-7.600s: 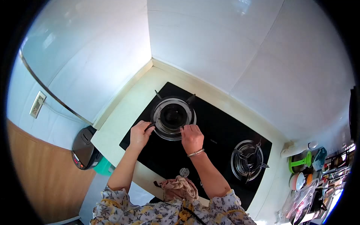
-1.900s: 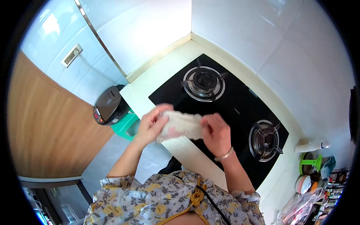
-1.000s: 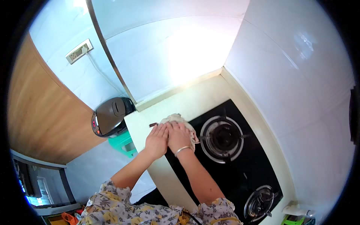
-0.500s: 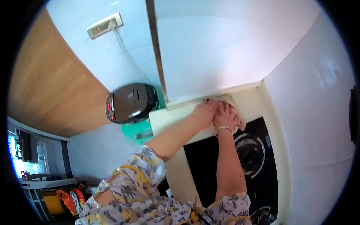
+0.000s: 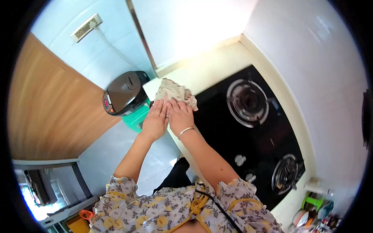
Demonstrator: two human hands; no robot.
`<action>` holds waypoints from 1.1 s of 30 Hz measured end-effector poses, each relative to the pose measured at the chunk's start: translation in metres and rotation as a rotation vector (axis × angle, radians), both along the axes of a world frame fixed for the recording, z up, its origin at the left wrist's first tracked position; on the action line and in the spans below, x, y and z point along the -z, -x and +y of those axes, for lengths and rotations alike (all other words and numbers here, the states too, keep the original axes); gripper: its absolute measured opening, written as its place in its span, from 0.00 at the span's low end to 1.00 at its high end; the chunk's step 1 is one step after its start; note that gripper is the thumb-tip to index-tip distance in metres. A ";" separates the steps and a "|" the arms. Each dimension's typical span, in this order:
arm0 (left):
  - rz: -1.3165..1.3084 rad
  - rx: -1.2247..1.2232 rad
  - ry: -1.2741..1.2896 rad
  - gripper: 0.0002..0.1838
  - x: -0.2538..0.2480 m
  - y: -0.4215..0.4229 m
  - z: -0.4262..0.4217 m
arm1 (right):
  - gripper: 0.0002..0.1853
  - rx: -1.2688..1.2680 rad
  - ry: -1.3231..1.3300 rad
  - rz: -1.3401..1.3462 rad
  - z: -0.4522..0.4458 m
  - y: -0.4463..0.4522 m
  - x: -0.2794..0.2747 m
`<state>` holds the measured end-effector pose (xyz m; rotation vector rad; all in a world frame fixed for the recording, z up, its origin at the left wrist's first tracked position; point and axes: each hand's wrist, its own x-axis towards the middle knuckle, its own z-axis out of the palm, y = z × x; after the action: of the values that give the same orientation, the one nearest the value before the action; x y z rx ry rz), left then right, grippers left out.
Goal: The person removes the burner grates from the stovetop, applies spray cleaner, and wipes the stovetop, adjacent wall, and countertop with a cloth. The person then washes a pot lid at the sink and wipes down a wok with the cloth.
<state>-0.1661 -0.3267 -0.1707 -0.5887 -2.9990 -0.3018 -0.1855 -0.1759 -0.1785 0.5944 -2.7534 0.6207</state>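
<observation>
Two hands lie side by side on one cloth at the left end of the bench (image 5: 223, 64). The left hand (image 5: 155, 122) is flat, its fingers straight and close together, the tips on the near edge of the cloth (image 5: 173, 91). The right hand (image 5: 180, 114) lies likewise, palm down, its fingers slightly parted; the inner edges of the two hands touch or nearly so. Neither hand is seen to pinch the fabric. A bracelet (image 5: 185, 132) is worn on the right wrist.

The cloth is beige with pinkish parts, crumpled, and spread ahead of the fingertips. Its right edge reaches the border of the black hob (image 5: 217, 124); whether it overlaps the glass cannot be told.

The hob carries two burners, the left burner (image 5: 248, 101) nearer the cloth and the right burner (image 5: 286, 174) well apart from it. Two knobs (image 5: 240, 160) are set along the hob's near side.

Beyond the bench's left end, a dark cooker (image 5: 124, 91) with a red-lit display stands on a green stool (image 5: 136, 118). A wall socket (image 5: 86, 27) above holds one plug, its cord running down toward the cooker.
</observation>
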 end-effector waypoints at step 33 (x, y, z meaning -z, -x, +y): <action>0.094 0.138 -0.064 0.35 -0.003 -0.187 0.169 | 0.27 0.110 -0.065 -0.078 0.162 -0.220 -0.013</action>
<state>0.0213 -0.1577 -0.1673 -0.7824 -2.8534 -0.3660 0.0347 -0.0143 -0.1656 0.4379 -2.8653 0.5429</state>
